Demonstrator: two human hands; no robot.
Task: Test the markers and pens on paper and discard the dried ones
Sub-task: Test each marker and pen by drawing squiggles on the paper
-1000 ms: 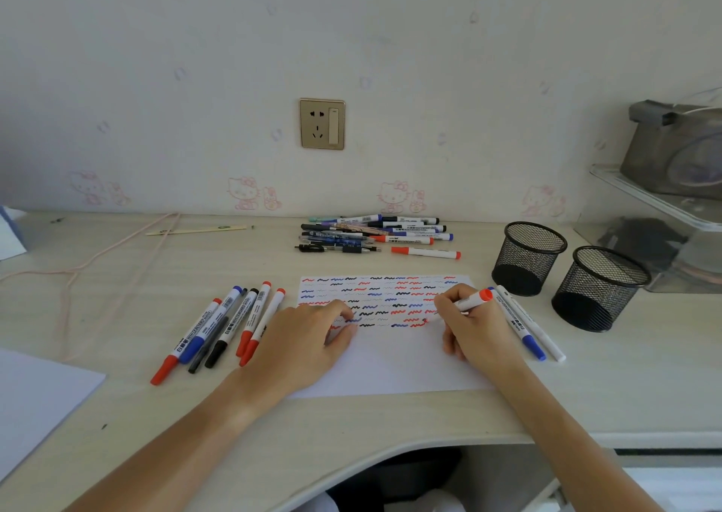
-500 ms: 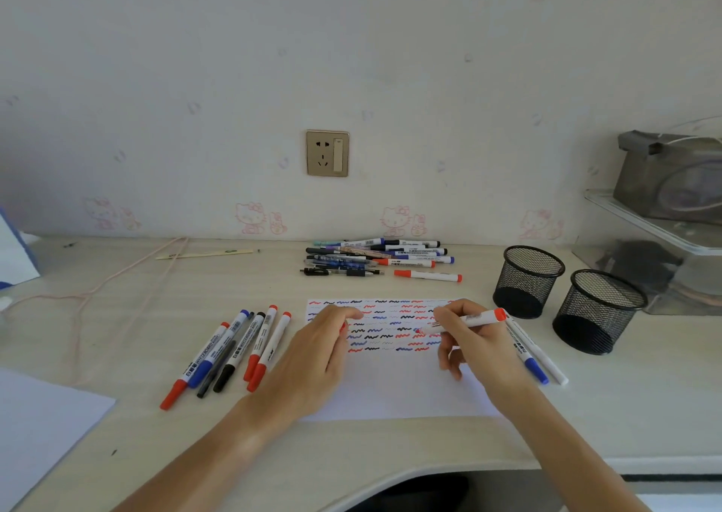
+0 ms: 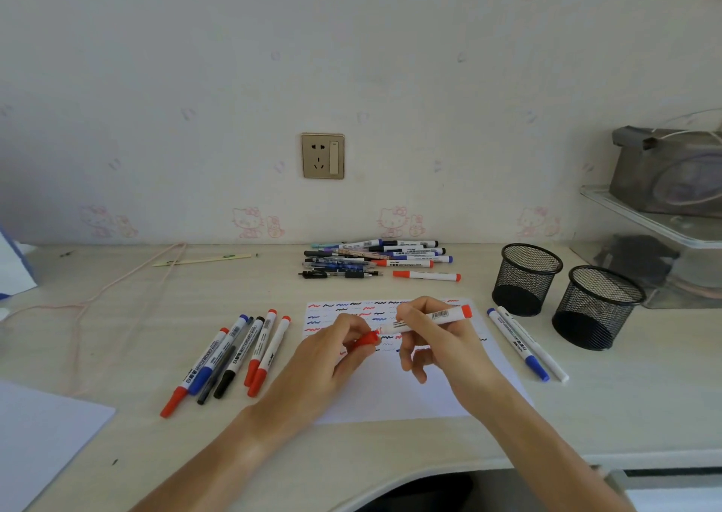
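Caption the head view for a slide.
Left hand brings red cap to marker held by right hand over paper.

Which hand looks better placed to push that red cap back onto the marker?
The left. Its fingers pinch the red cap right at the marker's tip, so the left hand need only slide it on. The right hand is wrapped around the barrel, holding it steady over the paper.
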